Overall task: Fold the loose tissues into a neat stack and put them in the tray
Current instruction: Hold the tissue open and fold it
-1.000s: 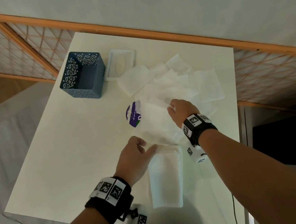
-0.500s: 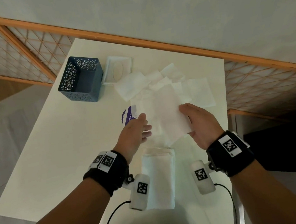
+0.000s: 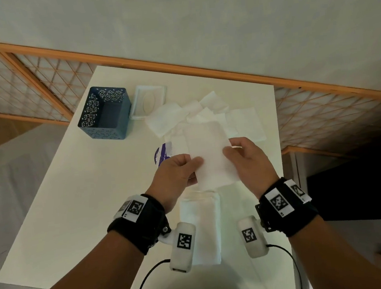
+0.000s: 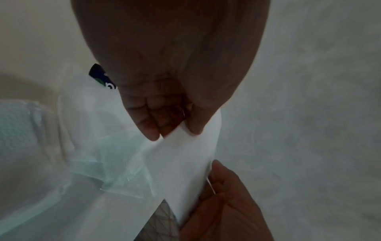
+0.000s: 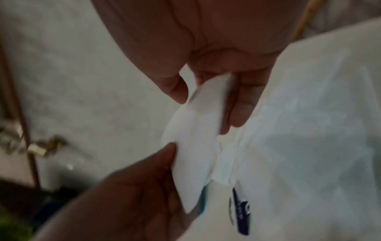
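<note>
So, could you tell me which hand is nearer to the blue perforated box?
Left. The left hand pinches the tissue on the side facing the blue box; the right hand holds the tissue's opposite edge, farther from it.

Matt paper tissue point(image 3: 210, 151); smooth matt table point(image 3: 78, 201).

No word or number can be read for certain. The purple-and-white wrapper point(image 3: 162, 155) lying half under the loose tissues carries white lettering, too small and blurred to make out in any view. The black wristbands point(image 3: 142, 215) and the white camera pods point(image 3: 183, 245) bear square black-and-white coded markers, not text.
</note>
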A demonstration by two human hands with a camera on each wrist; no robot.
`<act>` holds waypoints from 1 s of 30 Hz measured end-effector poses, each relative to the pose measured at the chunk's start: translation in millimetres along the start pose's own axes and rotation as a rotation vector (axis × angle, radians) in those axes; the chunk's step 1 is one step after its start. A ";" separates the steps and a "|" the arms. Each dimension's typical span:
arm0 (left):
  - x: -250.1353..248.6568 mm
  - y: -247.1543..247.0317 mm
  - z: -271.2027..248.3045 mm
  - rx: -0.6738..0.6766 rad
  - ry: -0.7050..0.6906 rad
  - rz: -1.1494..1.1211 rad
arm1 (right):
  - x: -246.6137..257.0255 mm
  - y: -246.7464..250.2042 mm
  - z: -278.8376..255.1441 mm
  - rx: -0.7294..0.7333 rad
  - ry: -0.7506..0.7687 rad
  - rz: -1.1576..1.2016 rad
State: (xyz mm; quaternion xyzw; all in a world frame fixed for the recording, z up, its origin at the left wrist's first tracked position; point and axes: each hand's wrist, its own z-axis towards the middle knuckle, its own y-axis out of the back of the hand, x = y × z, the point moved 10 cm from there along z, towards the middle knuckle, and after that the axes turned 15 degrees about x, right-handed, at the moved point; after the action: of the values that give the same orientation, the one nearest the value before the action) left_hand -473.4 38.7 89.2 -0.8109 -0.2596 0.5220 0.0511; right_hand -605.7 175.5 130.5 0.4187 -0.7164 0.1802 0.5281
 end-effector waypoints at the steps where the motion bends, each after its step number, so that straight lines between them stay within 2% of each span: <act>1: -2.6 1.7 -2.6 -0.019 -0.011 0.044 | 5.9 -0.2 -5.8 -0.019 0.018 -0.070; 5: -5.5 7.5 -14.2 -0.080 -0.032 0.118 | 12.4 -4.0 -32.1 -0.113 0.063 -0.249; 8: -6.3 9.7 -23.8 -0.117 -0.043 0.218 | 17.3 -21.2 -47.6 -0.107 0.110 -0.366; 14: -6.3 5.2 -37.5 -0.105 -0.059 0.317 | 11.4 -41.9 -51.8 -0.056 0.031 -0.348; 19: -18.6 -3.3 -52.7 -0.146 -0.141 0.661 | 6.5 -56.5 -53.0 0.038 -0.015 -0.256; 21: -23.7 -19.0 -60.3 -0.109 -0.178 0.769 | 2.2 -66.1 -51.4 0.094 -0.016 -0.197; 25: -10.3 -45.5 -66.2 0.107 -0.183 0.689 | -3.4 -74.7 -55.9 0.145 -0.016 -0.042; 27: -1.5 -37.0 -69.6 0.091 -0.138 0.591 | -18.8 -70.3 -57.9 0.120 -0.071 0.048; 30: 17.5 -2.9 -72.8 -0.067 -0.079 0.450 | -51.5 -67.9 -60.9 0.111 -0.182 0.213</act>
State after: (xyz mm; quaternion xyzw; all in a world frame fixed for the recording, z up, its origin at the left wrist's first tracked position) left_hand -405.2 63.2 108.6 -0.8284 -0.0913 0.5428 -0.1038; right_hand -510.3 199.5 94.2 0.3834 -0.7907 0.2357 0.4151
